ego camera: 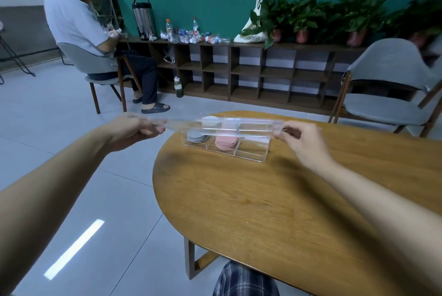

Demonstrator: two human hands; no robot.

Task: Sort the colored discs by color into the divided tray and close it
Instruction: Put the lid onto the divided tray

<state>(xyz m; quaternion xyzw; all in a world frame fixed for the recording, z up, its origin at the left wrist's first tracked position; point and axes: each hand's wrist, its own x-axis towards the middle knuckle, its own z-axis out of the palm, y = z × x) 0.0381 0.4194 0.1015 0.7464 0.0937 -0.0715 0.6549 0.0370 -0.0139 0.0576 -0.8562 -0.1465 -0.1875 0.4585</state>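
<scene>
A clear divided tray (253, 155) stands on the far left part of the wooden table (287, 200). Grey discs (197, 137) lie in its left near compartment, pink discs (226, 143) in the middle one, and white discs (211, 121) show behind at the back left. A clear lid (215, 125) hangs level just above the tray. My left hand (134, 129) pinches the lid's left end beyond the table's edge. My right hand (299, 136) pinches its right end above the tray's right side.
A grey chair (387, 85) stands at the table's far right. A person sits on a chair (102, 66) at the far left. A low dark shelf (251, 70) with bottles and potted plants lines the green wall. My knee (246, 281) shows under the table's near edge.
</scene>
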